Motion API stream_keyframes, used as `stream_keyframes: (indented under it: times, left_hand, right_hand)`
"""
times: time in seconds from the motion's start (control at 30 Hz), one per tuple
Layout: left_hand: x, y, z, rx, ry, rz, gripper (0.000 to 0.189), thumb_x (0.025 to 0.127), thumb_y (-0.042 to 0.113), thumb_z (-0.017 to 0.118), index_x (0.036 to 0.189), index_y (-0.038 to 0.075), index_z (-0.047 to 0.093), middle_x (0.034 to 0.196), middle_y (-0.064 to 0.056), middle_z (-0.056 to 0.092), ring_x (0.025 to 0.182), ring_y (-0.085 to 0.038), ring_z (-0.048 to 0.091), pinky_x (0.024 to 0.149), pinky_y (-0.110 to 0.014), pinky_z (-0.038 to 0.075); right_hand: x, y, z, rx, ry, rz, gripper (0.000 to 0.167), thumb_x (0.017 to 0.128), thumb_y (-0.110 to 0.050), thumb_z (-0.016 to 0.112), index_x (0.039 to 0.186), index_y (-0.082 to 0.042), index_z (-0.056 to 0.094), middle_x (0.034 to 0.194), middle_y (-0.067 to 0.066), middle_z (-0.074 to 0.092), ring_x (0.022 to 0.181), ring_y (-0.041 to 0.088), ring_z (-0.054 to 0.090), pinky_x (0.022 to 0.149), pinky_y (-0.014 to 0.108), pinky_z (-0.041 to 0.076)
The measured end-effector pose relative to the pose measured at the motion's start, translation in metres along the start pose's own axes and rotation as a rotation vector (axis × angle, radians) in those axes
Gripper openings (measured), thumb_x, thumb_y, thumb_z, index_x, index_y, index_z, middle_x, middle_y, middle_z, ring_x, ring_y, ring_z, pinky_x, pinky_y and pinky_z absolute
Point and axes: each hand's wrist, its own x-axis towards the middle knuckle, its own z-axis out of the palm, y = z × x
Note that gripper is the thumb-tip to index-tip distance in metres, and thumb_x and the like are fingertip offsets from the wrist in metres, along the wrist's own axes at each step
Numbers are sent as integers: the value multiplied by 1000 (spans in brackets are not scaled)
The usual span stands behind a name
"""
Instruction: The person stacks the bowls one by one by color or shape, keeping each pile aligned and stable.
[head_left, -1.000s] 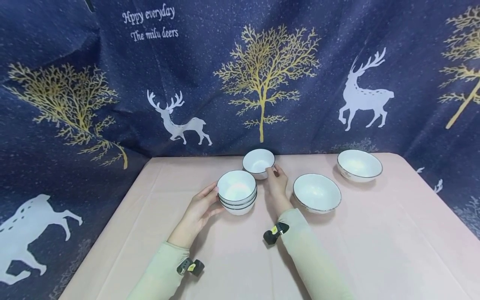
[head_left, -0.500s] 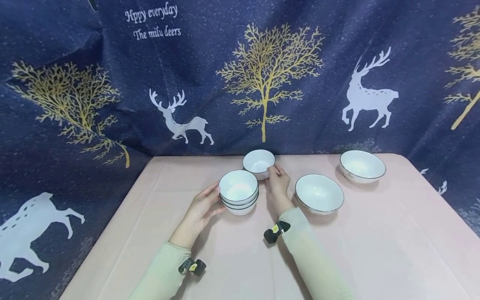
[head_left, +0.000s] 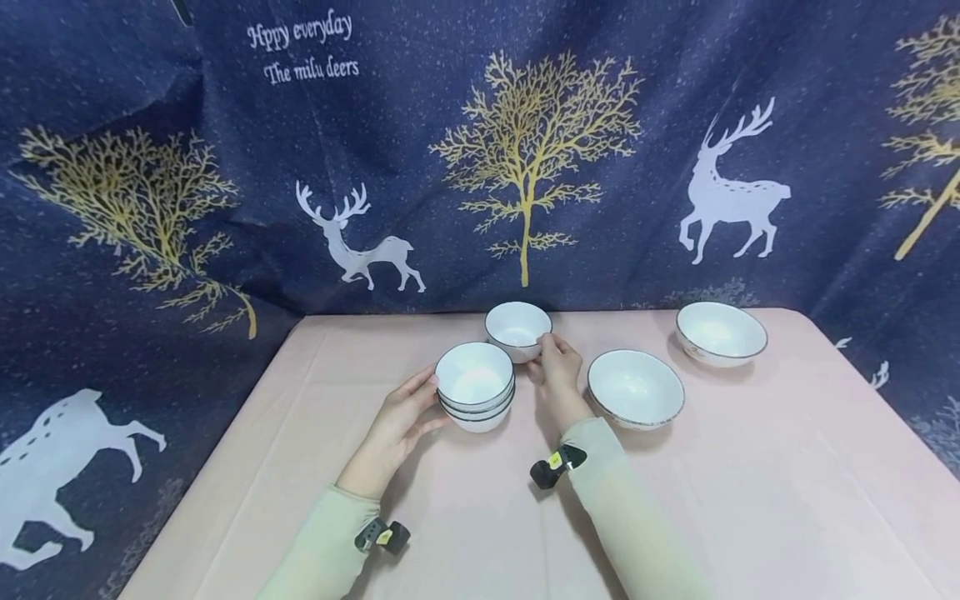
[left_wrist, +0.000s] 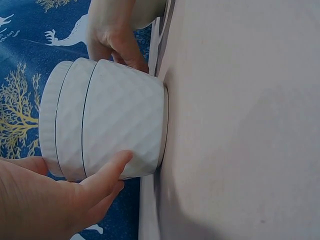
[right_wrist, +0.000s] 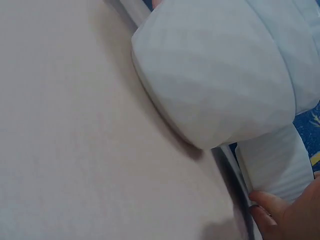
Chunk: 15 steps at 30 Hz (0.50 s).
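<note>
Bowl (head_left: 517, 330) near far table edge (head_left: 615, 312), stack (head_left: 476, 387) nearer, wide cloth (head_left: 787, 500) front right

This looks like a makeshift filming corner rather than a working kitchen: a navy fabric backdrop (head_left: 420, 108), printed with pale deer (head_left: 738, 204), golden trees (head_left: 527, 187) and the lettering (head_left: 300, 33) "Hppy everyday", rises behind a surface (head_left: 750, 492) covered in plain pink. The white bowls (head_left: 476, 375) are household ware; whether the room is a home or studio cannot be told.
</note>
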Motion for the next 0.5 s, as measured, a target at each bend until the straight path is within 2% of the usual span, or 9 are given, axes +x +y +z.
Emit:
stream_keyframes:
  times: [0.1, 0.33, 0.5]
  left_hand:
    - [0, 0, 0, 4, -4, 2, 54, 100, 22, 53, 148, 4, 34, 148, -20, 32, 134, -38, 36, 94, -46, 54]
    - [-1, 1, 1, 4, -4, -3, 54, 100, 22, 51, 148, 4, 33, 149, -21, 30, 135, -38, 35, 95, -46, 53]
    - [0, 1, 1, 3, 5, -6, 53, 101, 22, 50, 148, 4, 33, 149, -21, 30, 135, -38, 34, 94, -46, 54]
  right_hand:
    - [-2, -2, -1, -32, -11, -11, 55, 89, -16, 52, 142, -3, 43, 122, 19, 52, 94, 20, 60, 86, 27, 58]
    - [-8, -10, -3, -38, -53, -70, 58, 90, -14, 51, 145, -3, 38, 140, 21, 41, 113, 28, 57, 85, 20, 56]
    - [-11, -16, -3, -60, -67, -101, 58, 90, -14, 51, 145, -3, 38, 139, 21, 43, 114, 29, 57, 81, 17, 57]
